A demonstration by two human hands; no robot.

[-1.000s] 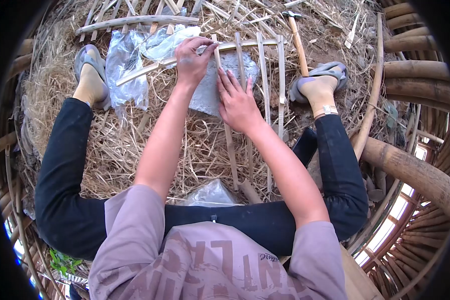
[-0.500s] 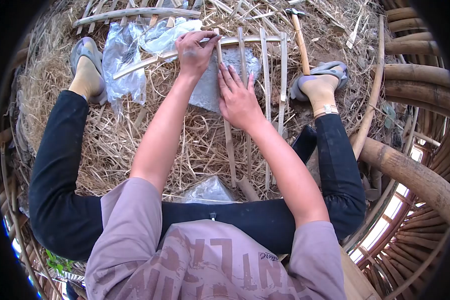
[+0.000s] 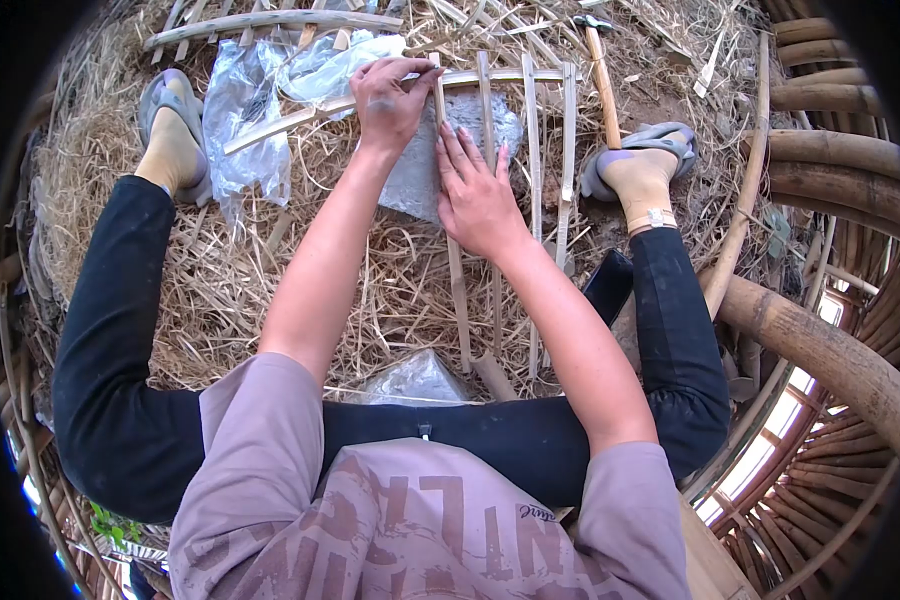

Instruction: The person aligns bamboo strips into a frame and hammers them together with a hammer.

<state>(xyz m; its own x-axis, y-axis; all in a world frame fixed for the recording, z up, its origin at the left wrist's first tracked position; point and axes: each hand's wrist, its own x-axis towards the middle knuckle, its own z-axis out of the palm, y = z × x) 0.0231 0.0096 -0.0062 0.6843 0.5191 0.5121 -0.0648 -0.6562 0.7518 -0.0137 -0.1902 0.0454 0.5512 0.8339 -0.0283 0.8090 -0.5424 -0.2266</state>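
Note:
My left hand [image 3: 392, 103] is pinched at the top of a thin upright strip [image 3: 456, 290], where it crosses a curved bamboo strip [image 3: 290, 123]; whatever sits between the fingertips is too small to make out. Lower down the same upright strip, my right hand [image 3: 478, 196] lies flat with its fingers stretched out. Several more thin strips, one of them a pale slat [image 3: 533, 160], cross the curved strip to the right. Under the crossing rests a flat grey stone slab [image 3: 410, 178], partly covered by my hands and the strips.
A hammer [image 3: 602, 90] lies by the foot at the right. Clear plastic bags [image 3: 250, 125] are at the left. Another slatted frame [image 3: 270, 20] lies at the top. A dark phone-like object [image 3: 608, 287] and thick bamboo poles [image 3: 820, 345] are at the right.
Between the first frame and now, my left hand and the curved strip have shifted slightly upward in view. My right hand has stayed flat on the upright strip.

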